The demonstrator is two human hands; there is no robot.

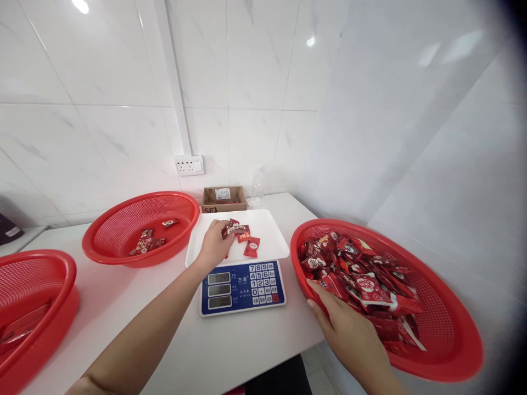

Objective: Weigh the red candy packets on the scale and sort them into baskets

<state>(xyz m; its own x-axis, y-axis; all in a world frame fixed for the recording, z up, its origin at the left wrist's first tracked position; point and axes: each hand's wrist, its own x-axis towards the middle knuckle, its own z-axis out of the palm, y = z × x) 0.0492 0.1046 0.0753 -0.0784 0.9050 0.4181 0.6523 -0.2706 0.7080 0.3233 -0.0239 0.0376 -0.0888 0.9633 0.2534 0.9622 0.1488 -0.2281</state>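
Observation:
My left hand is over the white weighing tray of a digital scale, its fingers closed on small dark-red wrapped snack packets. Beside the fingers, a bright red packet and an orange-red one lie on the tray. The scale's small display digits are too faint to read surely. At the right, my right hand grips the near-left rim of a red perforated plastic basket. Inside it is a heap of red snack packets. Some of my right fingers are hidden.
Another red basket with several packets stands left of the scale, and a third red basket is at the near left. Behind the scale are an open cardboard box and a clear plastic bottle. A tiled wall bounds the white table.

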